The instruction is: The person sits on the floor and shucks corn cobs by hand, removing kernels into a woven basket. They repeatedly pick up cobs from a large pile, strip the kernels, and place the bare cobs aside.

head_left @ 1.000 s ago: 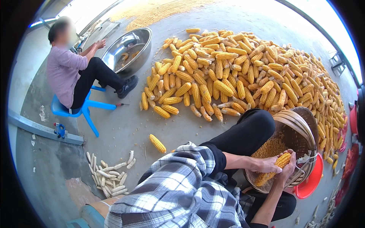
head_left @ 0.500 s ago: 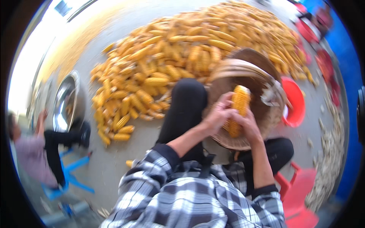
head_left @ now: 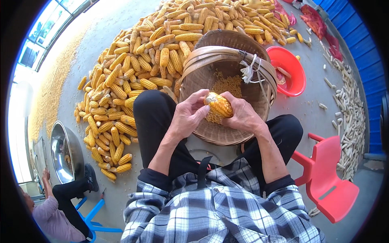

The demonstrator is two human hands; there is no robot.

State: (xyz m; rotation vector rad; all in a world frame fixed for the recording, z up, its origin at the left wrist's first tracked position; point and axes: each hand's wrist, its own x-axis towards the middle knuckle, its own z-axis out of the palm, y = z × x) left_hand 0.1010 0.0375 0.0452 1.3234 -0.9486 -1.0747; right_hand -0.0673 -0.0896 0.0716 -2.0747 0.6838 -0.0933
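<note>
A yellow corn cob [head_left: 220, 106] lies tilted between my two hands above a woven basket [head_left: 202, 77]. My right hand [head_left: 244, 114] wraps round its right end. On the other side, my left hand [head_left: 187, 114] grips the pale, whitish end, thumb below and curled fingers above. Loose kernels [head_left: 227, 86] cover part of the basket's bottom, partly hidden by the cob and my hands. The basket stands between my knees, with a broad bamboo handle [head_left: 227, 52] arching over it and a white cord knotted on its right side.
A large heap of corn cobs [head_left: 133, 69] spreads ahead and left. On the right are a red basin [head_left: 298, 79], a red chair [head_left: 332, 178] and stripped cobs [head_left: 350, 125]. To the left, a person [head_left: 56, 214] sits by a metal bowl [head_left: 60, 162]; spread kernels [head_left: 58, 89] lie beyond.
The view has shifted and become sharper. The cob has gone from nearly upright to tilted sideways, and my hands have moved apart onto its two ends.
</note>
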